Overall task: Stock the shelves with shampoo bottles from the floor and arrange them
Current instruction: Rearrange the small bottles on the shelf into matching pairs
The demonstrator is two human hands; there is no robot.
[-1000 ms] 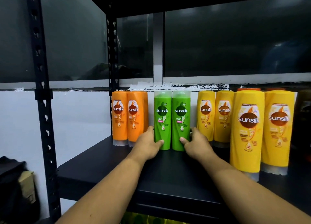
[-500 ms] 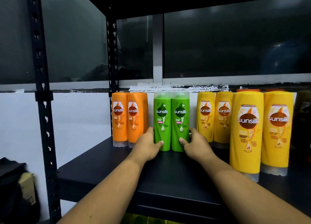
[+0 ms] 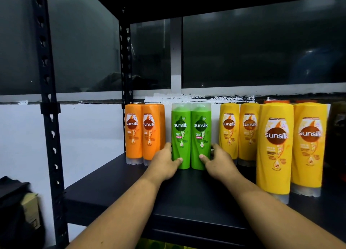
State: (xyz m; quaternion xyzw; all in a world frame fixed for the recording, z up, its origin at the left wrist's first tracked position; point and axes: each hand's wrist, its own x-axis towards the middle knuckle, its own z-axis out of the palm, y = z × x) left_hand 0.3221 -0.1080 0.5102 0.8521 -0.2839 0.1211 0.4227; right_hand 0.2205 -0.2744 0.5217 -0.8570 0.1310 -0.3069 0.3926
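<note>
On the black shelf (image 3: 187, 202), toward its back, the left green bottle (image 3: 180, 136) and the right green bottle (image 3: 201, 136) stand upright, touching side by side, with their labels facing us. Our left hand (image 3: 163, 164) grips the left green bottle low down: the thumb lies across its front near the base, and the fingers (image 3: 167, 145) curl round its outer side, into the gap beside the orange bottles (image 3: 133, 134). Our right hand (image 3: 220, 163) grips the right green bottle the same way, with the thumb on the front and the fingers (image 3: 215, 147) wrapped round its right side. Both forearms reach in over the shelf's front edge. The orange bottles stand upright at the left end of the shelf, close together and just beside the green pair. To the right of the green pair, across a small gap, two back yellow bottles (image 3: 229, 130) stand touching in the same row. Farther right and nearer to us, two front yellow bottles (image 3: 275, 145) stand side by side. We cannot make out the dark thing at the far right edge. A perforated black post (image 3: 48, 117) rises at the left, with a dark bag (image 3: 13, 211) low beside it. Dark window panes (image 3: 262, 52) run behind the shelf.
</note>
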